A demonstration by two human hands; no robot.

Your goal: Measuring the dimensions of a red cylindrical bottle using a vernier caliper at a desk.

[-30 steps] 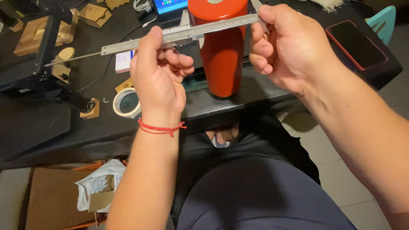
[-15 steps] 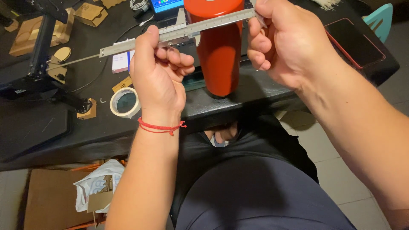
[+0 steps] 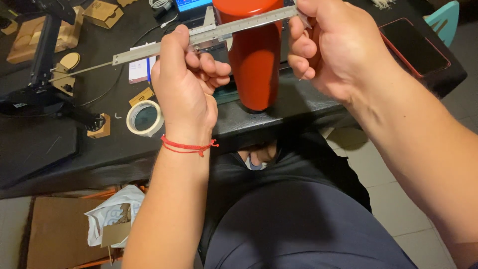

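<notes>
Left hand (image 3: 185,82) and right hand (image 3: 331,47) both grasp a steel caliper (image 3: 199,37) set across a red tumbler (image 3: 255,60) standing near the surface's (image 3: 104,149) front edge.

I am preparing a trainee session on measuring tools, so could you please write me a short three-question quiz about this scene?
1. True or false: both hands grip the metal caliper held across the red tumbler.
2. What lies on the table just left of the left hand? A) roll of tape B) pair of scissors C) coffee mug
3. Fill in: the left wrist wears a red ____.

Key
1. True; the right hand holds the other end.
2. A, the roll of tape on the black table.
3. String bracelet.
</notes>
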